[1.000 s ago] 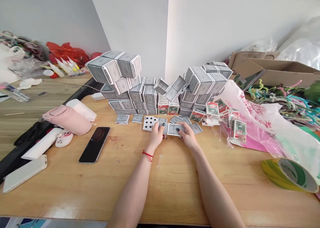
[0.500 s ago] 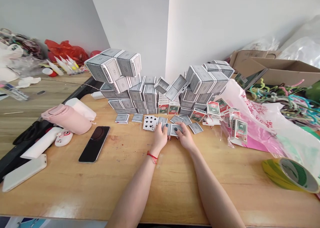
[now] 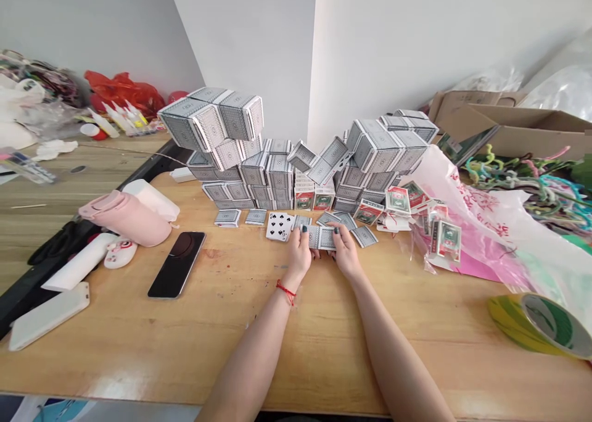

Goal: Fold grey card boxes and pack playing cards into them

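Both bare forearms reach in from the near edge of the wooden desk (image 3: 139, 354), and a red string bracelet (image 3: 287, 292) is worn on the left wrist. The left hand (image 3: 298, 255) and the right hand (image 3: 345, 255) are curved over a loose row of grey-backed playing cards (image 3: 321, 238) near the middle of the desk, with the fingertips (image 3: 304, 229) laid on the card backs. The hands are partly closed, but whether the cards are pinched or only touched cannot be told. Just left of the left hand, a face-up spade card (image 3: 280, 226) is laid, and small stacks of grey-backed cards (image 3: 227, 218) are set farther left.

Toward the left edge, a black smartphone (image 3: 176, 265) is placed beside a pink bottle (image 3: 126, 219). By the right edge, a roll of yellow-green tape (image 3: 539, 324) is lying on its side. Boxed card decks in red-and-green wrappers (image 3: 444, 240) are scattered against a pink-and-white plastic bag (image 3: 467, 224).

Beyond the hands, grey-backed card packs (image 3: 252, 172) are stacked into two tall, uneven piles along the far edge. Past the far right corner, a cardboard box (image 3: 513, 132) and tangled pipe cleaners (image 3: 522, 175) are seen, while a red plastic bag (image 3: 123, 95) is heaped beyond the far left corner.
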A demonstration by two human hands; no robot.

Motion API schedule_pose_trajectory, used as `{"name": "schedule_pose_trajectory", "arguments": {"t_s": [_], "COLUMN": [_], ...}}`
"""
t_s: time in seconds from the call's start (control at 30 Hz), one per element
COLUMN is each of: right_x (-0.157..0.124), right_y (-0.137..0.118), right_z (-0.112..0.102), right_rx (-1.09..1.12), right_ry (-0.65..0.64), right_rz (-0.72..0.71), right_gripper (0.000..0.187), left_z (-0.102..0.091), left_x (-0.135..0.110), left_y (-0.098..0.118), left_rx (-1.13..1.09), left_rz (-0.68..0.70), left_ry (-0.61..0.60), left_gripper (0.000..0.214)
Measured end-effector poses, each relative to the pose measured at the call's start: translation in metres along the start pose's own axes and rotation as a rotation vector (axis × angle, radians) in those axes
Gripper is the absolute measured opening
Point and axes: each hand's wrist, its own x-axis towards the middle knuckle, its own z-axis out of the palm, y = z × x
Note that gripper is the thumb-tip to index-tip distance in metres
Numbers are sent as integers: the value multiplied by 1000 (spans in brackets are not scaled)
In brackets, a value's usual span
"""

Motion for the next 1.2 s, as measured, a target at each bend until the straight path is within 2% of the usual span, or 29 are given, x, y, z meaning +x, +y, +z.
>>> {"name": "schedule_pose_trajectory", "arguments": {"t_s": [0.13,0.27,0.4,0.5,0.63,0.9,1.2], "right_x": [2,7,10,10,11,13,11], "right_y": [-4,0,4,3,3,7,6], "right_z": [-2,-4,-6,-6,-7,-11,-11], "right_rx": [137,238,274,278,261,226,155], "right_ry": [-3,32,16,12,109,301,485], "right_rz": [67,113,135,100,37,-11,-45], "right_gripper": [53,54,46,43,35,29,36], "left_z": [-3,-6,-9,-9,-5,2,1], "left_x": [4,7,7,5,4,0,2], "left_y": [5,11,11,10,12,16,16], "left_rx": [-137,-240,-186,-90,-55,-53,-61], "left_rz": [-70,-134,-114,-65,-19,-19,-31], "left_ry": [-41,-70,-115,-139,-157,-168,-135], "left_gripper": [40,48,36,28,28,29,25]}}
